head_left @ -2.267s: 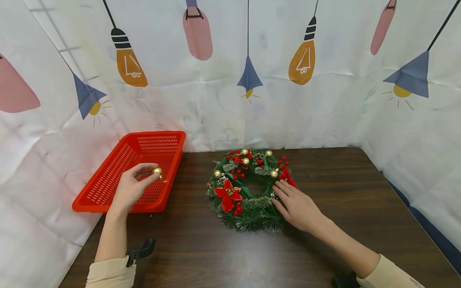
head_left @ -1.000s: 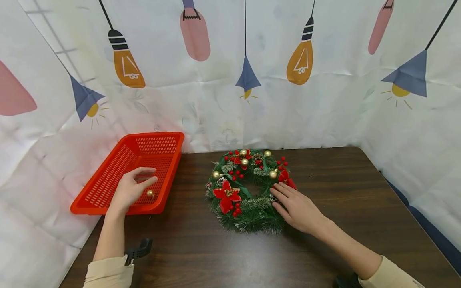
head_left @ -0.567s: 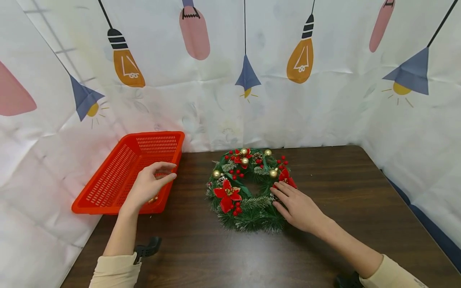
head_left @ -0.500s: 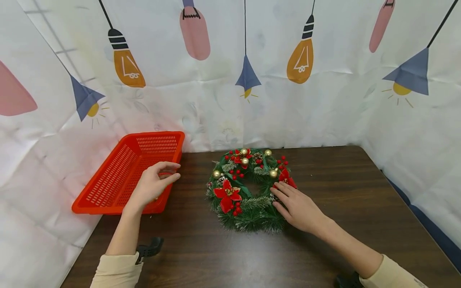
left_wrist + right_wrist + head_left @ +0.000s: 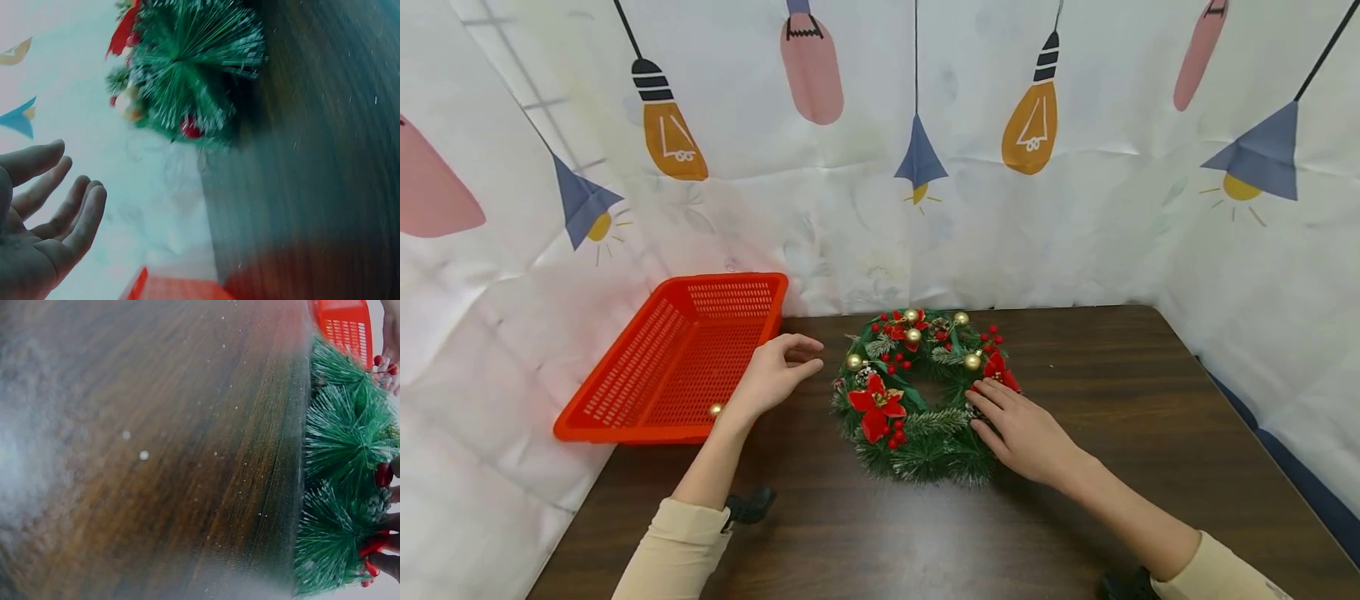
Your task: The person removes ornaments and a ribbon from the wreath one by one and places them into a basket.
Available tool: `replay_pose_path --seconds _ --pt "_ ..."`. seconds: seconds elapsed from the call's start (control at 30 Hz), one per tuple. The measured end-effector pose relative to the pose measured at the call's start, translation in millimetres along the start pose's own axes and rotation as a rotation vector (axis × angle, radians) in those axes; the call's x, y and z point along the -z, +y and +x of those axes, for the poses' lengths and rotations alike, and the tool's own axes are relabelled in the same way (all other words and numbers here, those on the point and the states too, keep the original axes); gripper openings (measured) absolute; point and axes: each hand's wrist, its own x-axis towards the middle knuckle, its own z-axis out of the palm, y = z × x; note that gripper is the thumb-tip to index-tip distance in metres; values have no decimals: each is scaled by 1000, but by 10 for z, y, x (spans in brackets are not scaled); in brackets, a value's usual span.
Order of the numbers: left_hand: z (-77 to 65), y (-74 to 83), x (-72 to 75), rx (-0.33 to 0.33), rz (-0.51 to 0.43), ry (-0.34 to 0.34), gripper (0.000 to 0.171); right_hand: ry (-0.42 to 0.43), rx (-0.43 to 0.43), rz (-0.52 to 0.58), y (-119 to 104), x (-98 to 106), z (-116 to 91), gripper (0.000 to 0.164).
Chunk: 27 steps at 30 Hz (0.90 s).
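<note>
A green Christmas wreath (image 5: 925,446) with red poinsettias, berries and gold balls lies mid-table. My right hand (image 5: 1022,433) rests on its right side, fingers extended over the greenery beside a red poinsettia (image 5: 997,372). My left hand (image 5: 778,371), holding nothing, hovers between the wreath and the red plastic basket (image 5: 602,434), its fingers loosely bent and apart from the thumb. In the left wrist view those same fingers (image 5: 87,225) show with air between them. A gold ball ornament (image 5: 716,410) lies inside the basket, partly hidden by the left forearm.
The dark wooden table (image 5: 880,542) runs up to a white curtain (image 5: 850,233) printed with lamps and bulbs. A black wrist strap mount (image 5: 751,506) sticks out from the left forearm.
My left hand let the gold ball ornament drop into the basket, then moved right, past the basket's edge toward the wreath. The right hand has stayed on the wreath.
</note>
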Motion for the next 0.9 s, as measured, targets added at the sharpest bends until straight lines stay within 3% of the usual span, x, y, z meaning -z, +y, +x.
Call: replay_pose_path --seconds 0.43,0.9 --pt "232 -74 -408 -32 -89 -28 27 -49 -31 19 -8 26 12 52" --pt "296 -127 -455 -36 -96 -91 30 -41 -10 12 -22 23 19 51"
